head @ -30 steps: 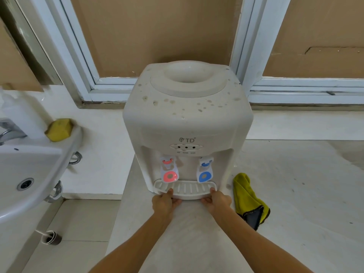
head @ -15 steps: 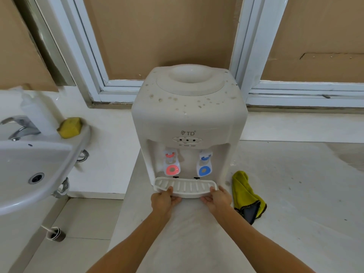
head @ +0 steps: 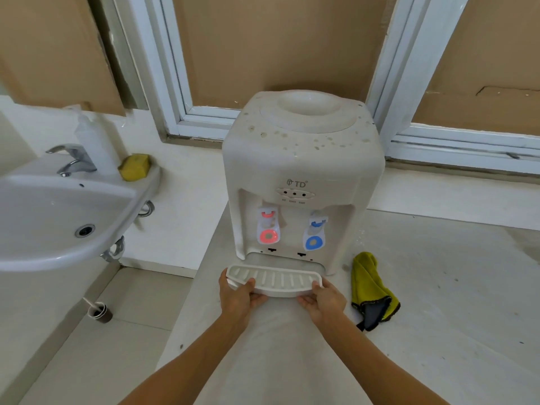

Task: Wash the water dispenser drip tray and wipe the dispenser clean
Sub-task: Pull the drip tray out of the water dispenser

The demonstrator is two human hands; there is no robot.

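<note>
A white tabletop water dispenser (head: pixel 301 159) with spotted stains on its top stands on a pale counter. It has a red tap (head: pixel 268 229) and a blue tap (head: pixel 314 235). The white slotted drip tray (head: pixel 274 279) is out of its slot, just in front of the dispenser's base. My left hand (head: pixel 238 296) grips the tray's left end, thumb on top. My right hand (head: pixel 324 299) grips its right end in the same way.
A yellow and grey cloth (head: pixel 371 290) lies on the counter (head: pixel 438 317) right of the dispenser. A white sink (head: pixel 52 217) with a faucet (head: pixel 73 159), a yellow sponge (head: pixel 135 166) and a white bottle (head: pixel 93 141) is at the left. A small cup (head: pixel 100 312) stands on the floor.
Both hands have pulled the drip tray out of the dispenser toward me; the slot under the taps now shows. My view has shifted back and to the left.
</note>
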